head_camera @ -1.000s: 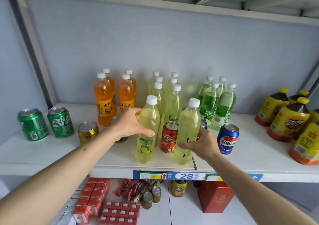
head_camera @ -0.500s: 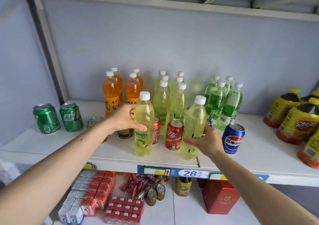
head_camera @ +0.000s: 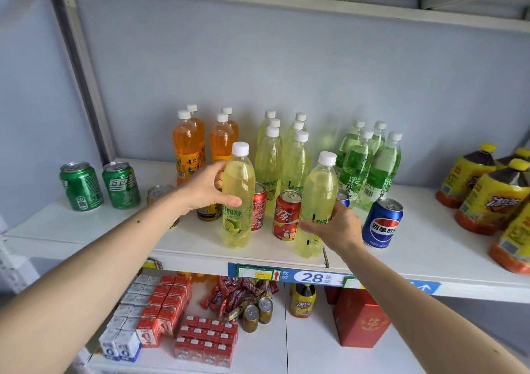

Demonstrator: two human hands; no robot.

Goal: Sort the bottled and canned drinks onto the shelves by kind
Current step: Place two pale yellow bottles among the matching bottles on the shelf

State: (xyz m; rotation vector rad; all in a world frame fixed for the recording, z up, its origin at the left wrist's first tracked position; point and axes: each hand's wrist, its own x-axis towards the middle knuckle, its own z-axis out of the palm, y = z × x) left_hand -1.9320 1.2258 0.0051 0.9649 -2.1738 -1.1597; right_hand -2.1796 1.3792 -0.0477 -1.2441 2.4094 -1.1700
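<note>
Gripping one lime soda bottle [head_camera: 238, 198] at centre frame, the left hand [head_camera: 205, 190] matched the right hand [head_camera: 334, 227], wrapped round another bottle [head_camera: 317, 204] beside it.

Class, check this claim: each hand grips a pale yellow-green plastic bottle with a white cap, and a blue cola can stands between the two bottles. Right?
Not quite. The head view shows a red cola can between the two pale yellow-green plastic bottles gripped by the left hand and right hand; the blue cola can stands right of both.

Half hidden behind the left hand [head_camera: 206, 190]: a gold can [head_camera: 157, 193] and a dark can [head_camera: 208, 213]. Cut off at right edge: tea bottles [head_camera: 513, 238]. Too small to read: price tag [head_camera: 253, 272].
</note>
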